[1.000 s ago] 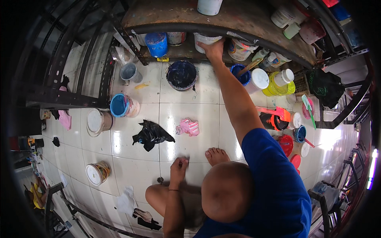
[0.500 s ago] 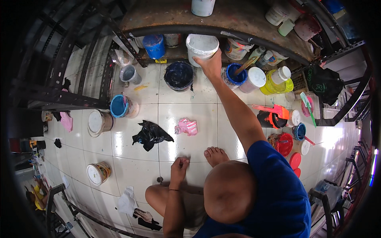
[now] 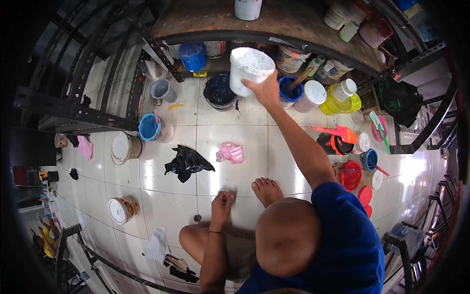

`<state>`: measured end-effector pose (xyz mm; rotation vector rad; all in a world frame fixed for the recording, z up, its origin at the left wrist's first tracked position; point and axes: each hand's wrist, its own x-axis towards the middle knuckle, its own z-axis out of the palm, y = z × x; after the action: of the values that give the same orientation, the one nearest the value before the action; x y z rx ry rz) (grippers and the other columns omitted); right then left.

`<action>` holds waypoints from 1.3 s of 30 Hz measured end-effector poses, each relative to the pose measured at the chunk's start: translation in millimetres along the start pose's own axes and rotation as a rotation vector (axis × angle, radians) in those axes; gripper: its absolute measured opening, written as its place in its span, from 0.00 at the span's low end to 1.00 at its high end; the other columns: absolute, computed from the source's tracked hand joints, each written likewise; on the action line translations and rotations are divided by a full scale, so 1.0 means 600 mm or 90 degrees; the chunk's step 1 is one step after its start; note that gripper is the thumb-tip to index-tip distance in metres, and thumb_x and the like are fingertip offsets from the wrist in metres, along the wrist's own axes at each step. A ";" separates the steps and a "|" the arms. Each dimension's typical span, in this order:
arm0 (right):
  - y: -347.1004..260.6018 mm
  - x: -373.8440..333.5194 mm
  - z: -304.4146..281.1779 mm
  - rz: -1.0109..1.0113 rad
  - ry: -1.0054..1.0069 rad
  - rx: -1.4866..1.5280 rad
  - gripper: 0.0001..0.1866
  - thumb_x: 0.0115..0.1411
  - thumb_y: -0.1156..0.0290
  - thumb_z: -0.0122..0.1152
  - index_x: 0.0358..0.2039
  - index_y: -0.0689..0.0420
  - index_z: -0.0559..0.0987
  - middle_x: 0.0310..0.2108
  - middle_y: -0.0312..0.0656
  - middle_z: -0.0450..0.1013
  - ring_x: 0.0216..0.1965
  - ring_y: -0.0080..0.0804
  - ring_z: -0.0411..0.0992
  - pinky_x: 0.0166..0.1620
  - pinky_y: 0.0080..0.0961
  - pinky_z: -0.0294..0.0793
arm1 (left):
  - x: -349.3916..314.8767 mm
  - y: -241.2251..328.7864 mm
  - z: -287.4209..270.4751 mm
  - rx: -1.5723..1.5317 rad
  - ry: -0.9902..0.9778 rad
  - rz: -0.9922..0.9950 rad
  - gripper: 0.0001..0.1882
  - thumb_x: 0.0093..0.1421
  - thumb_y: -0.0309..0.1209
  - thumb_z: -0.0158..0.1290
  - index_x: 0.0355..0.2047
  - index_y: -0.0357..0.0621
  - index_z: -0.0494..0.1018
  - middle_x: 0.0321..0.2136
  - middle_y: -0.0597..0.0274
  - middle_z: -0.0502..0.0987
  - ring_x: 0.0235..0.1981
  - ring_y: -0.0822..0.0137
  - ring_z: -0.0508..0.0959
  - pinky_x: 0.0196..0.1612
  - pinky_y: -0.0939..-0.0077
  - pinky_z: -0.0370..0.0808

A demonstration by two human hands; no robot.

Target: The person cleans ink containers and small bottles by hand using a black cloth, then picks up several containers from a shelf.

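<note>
White round plastic tub in right hand: carrying step I guess, wants levelling next; left hand curled, contents unclear.

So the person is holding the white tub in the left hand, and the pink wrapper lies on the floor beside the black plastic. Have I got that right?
Not quite: the head view shows the right hand holding the white tub. The pink wrapper does lie on the floor beside the black plastic.

Right hand gripping tilted white tub.
</note>
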<state>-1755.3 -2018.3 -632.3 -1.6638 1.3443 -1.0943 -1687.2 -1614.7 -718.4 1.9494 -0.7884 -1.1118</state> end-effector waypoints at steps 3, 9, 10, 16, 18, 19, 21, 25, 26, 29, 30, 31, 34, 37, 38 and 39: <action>-0.026 -0.060 -0.048 -0.050 -0.026 0.121 0.52 0.38 0.61 0.78 0.58 0.68 0.57 0.55 0.53 0.66 0.56 0.41 0.67 0.59 0.32 0.64 | -0.003 0.050 -0.015 0.045 0.115 0.101 0.10 0.61 0.30 0.57 0.37 0.35 0.73 0.32 0.56 0.78 0.32 0.66 0.75 0.38 0.73 0.72; -0.151 -0.178 -0.149 -0.090 -0.092 0.160 0.52 0.38 0.62 0.78 0.58 0.67 0.56 0.54 0.51 0.66 0.56 0.39 0.66 0.59 0.32 0.63 | 0.019 0.387 -0.027 0.205 0.247 0.488 0.34 0.55 0.32 0.62 0.57 0.31 0.61 0.53 0.40 0.65 0.55 0.46 0.63 0.56 0.60 0.61; -0.176 -0.192 -0.161 -0.098 -0.100 0.158 0.52 0.38 0.62 0.78 0.58 0.67 0.56 0.54 0.51 0.66 0.56 0.39 0.66 0.59 0.32 0.63 | 0.022 0.420 -0.016 0.220 0.246 0.522 0.38 0.54 0.34 0.63 0.59 0.30 0.58 0.55 0.38 0.63 0.57 0.44 0.62 0.58 0.59 0.60; -0.296 -0.254 -0.242 -0.243 -0.247 0.022 0.37 0.52 0.61 0.70 0.57 0.67 0.66 0.55 0.52 0.68 0.57 0.44 0.67 0.59 0.35 0.64 | 0.041 0.429 -0.026 -0.169 0.143 0.378 0.48 0.46 0.37 0.69 0.60 0.30 0.54 0.49 0.46 0.72 0.49 0.53 0.73 0.53 0.54 0.68; -0.322 -0.268 -0.263 -0.371 -0.276 -0.048 0.30 0.56 0.62 0.66 0.54 0.66 0.70 0.54 0.51 0.69 0.56 0.44 0.68 0.58 0.36 0.65 | 0.032 0.412 -0.042 -0.446 -0.022 0.289 0.46 0.48 0.44 0.68 0.59 0.32 0.59 0.50 0.50 0.73 0.50 0.60 0.74 0.54 0.62 0.71; -0.343 -0.275 -0.262 -0.367 -0.289 0.005 0.21 0.61 0.65 0.60 0.51 0.64 0.74 0.49 0.48 0.73 0.49 0.36 0.72 0.53 0.32 0.69 | 0.043 0.377 -0.057 -0.526 -0.056 0.326 0.44 0.49 0.46 0.67 0.59 0.34 0.60 0.52 0.51 0.72 0.52 0.61 0.73 0.55 0.63 0.70; -0.366 -0.267 -0.279 -0.260 -0.364 0.131 0.19 0.62 0.66 0.59 0.50 0.64 0.75 0.45 0.45 0.75 0.46 0.30 0.72 0.50 0.28 0.70 | 0.038 0.343 -0.068 -0.605 -0.091 0.364 0.50 0.49 0.61 0.61 0.62 0.40 0.59 0.59 0.58 0.67 0.60 0.62 0.68 0.62 0.62 0.64; -0.373 -0.239 -0.303 -0.153 -0.350 0.188 0.18 0.64 0.66 0.57 0.50 0.65 0.75 0.41 0.40 0.76 0.43 0.21 0.70 0.47 0.21 0.69 | -0.005 0.357 -0.072 -0.758 -0.191 0.351 0.52 0.48 0.68 0.56 0.66 0.52 0.55 0.63 0.62 0.62 0.64 0.61 0.60 0.66 0.57 0.57; -0.370 -0.240 -0.302 -0.136 -0.396 0.190 0.18 0.65 0.66 0.57 0.50 0.65 0.75 0.41 0.40 0.76 0.43 0.21 0.70 0.47 0.21 0.69 | -0.009 0.359 -0.073 -0.795 -0.208 0.361 0.53 0.46 0.68 0.56 0.66 0.52 0.55 0.63 0.63 0.62 0.64 0.60 0.61 0.65 0.56 0.58; -0.342 -0.253 -0.282 -0.100 -0.503 0.206 0.22 0.65 0.61 0.57 0.52 0.65 0.74 0.43 0.43 0.75 0.44 0.24 0.70 0.46 0.22 0.69 | -0.027 0.373 -0.079 -0.895 -0.251 0.355 0.58 0.40 0.72 0.58 0.66 0.54 0.55 0.63 0.63 0.62 0.61 0.57 0.64 0.62 0.55 0.62; -0.341 -0.254 -0.277 -0.101 -0.522 0.205 0.23 0.64 0.60 0.58 0.52 0.65 0.73 0.44 0.44 0.75 0.45 0.25 0.70 0.47 0.23 0.70 | -0.029 0.376 -0.082 -0.917 -0.283 0.354 0.58 0.40 0.72 0.58 0.66 0.54 0.55 0.63 0.62 0.62 0.61 0.57 0.64 0.62 0.55 0.63; -0.341 -0.256 -0.271 -0.101 -0.543 0.205 0.25 0.64 0.58 0.59 0.53 0.66 0.73 0.45 0.45 0.74 0.45 0.26 0.70 0.47 0.24 0.70 | -0.033 0.376 -0.086 -0.940 -0.313 0.351 0.59 0.39 0.72 0.58 0.66 0.54 0.55 0.63 0.62 0.63 0.61 0.57 0.64 0.62 0.55 0.63; -0.345 -0.255 -0.257 -0.103 -0.610 0.203 0.33 0.61 0.53 0.62 0.55 0.68 0.70 0.50 0.50 0.72 0.49 0.31 0.70 0.50 0.29 0.70 | -0.028 0.367 -0.092 -0.977 -0.409 0.327 0.59 0.38 0.70 0.60 0.66 0.54 0.55 0.63 0.60 0.63 0.62 0.56 0.64 0.62 0.52 0.63; -0.352 -0.255 -0.247 -0.111 -0.672 0.212 0.38 0.57 0.53 0.66 0.58 0.68 0.67 0.52 0.52 0.70 0.52 0.33 0.68 0.53 0.29 0.69 | -0.033 0.372 -0.091 -1.006 -0.355 0.223 0.61 0.36 0.67 0.63 0.66 0.52 0.55 0.64 0.58 0.61 0.62 0.51 0.64 0.61 0.48 0.65; -0.353 -0.257 -0.244 -0.098 -0.687 0.218 0.40 0.56 0.54 0.68 0.59 0.68 0.65 0.52 0.51 0.69 0.54 0.33 0.67 0.54 0.29 0.69 | -0.029 0.360 -0.093 -0.960 -0.374 0.246 0.60 0.38 0.66 0.63 0.66 0.51 0.55 0.64 0.57 0.61 0.62 0.51 0.64 0.62 0.48 0.65; -0.354 -0.260 -0.240 -0.085 -0.703 0.226 0.42 0.54 0.56 0.70 0.61 0.68 0.63 0.53 0.51 0.69 0.55 0.33 0.66 0.55 0.29 0.68 | -0.018 0.337 -0.100 -0.914 -0.392 0.269 0.58 0.39 0.65 0.63 0.66 0.49 0.56 0.64 0.57 0.61 0.62 0.51 0.64 0.62 0.48 0.65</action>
<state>-1825.4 -1827.5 -411.3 -1.6619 0.3067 -0.2903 -1667.6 -1695.8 -524.5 0.2379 -0.3953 -1.3934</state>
